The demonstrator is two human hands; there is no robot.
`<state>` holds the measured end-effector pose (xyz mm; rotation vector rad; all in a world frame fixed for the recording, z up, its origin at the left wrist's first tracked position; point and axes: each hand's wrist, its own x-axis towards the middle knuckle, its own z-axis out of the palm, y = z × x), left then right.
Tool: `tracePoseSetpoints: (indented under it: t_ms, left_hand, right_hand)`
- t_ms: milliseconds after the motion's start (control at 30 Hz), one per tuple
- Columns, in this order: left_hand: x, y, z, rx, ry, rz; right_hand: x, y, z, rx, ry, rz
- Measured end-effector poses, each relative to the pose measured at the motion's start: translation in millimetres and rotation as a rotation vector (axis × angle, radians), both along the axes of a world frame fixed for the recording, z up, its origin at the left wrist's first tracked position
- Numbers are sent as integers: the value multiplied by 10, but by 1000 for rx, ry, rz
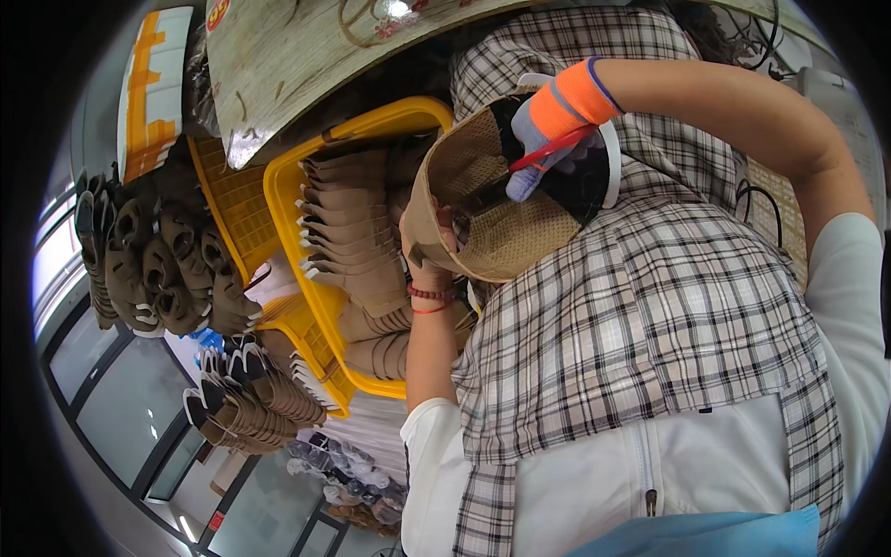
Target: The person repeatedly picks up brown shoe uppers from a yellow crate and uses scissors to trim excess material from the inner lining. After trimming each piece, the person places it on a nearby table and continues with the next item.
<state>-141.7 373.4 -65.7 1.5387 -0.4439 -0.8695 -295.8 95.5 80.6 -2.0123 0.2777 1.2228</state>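
A tan woven shoe upper (pixel 506 239) with a dark lining and a white edge rests against my lap, its wide opening facing up. My left hand (pixel 434 232), bare with a beaded bracelet at the wrist, grips its left side; some of the fingers go inside and are partly hidden. My right hand (pixel 546 153), in a pale purple glove with an orange cuff, reaches into the opening. Its fingers are closed around red-handled scissors (pixel 549 151), whose dark blades point toward my left hand inside the upper. The blade tips are hard to make out.
Left of my hands stands a yellow basket (pixel 329 306) packed with stacked brown uppers (pixel 348 223). Another yellow basket (pixel 232 209) is behind it. Bundles of brown uppers (pixel 172 265) fill the far left. A worn tabletop (pixel 306 56) juts in overhead. A plaid apron (pixel 631 306) covers my lap.
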Motion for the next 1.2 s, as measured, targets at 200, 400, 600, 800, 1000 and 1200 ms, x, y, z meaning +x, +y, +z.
tracePoseSetpoints:
  t_ms: [200,400,600,800,1000,1200]
  left_hand:
    - [-139,-70,204,-107,197,109]
    - [-90,118,364,34,114,-212]
    - [-182,-77,304,-67,211,-116]
    - [-355,-315,568,-224,222,-97]
    - [-178,-416,183,-262,319,-15]
    - [-128,-643,415,-263,412,-76]
  right_hand:
    - [-270,73,55,-104,-257,-35]
    - [-973,56,-51,-258,-303,-156]
    - [-989,275,-190,-438,-581,45]
    - [-1141,247,-243,-496,-605,-82]
    - [-1098,39,-171,-164,-295,-131]
    - [-867,-274,-419,664,88,-313]
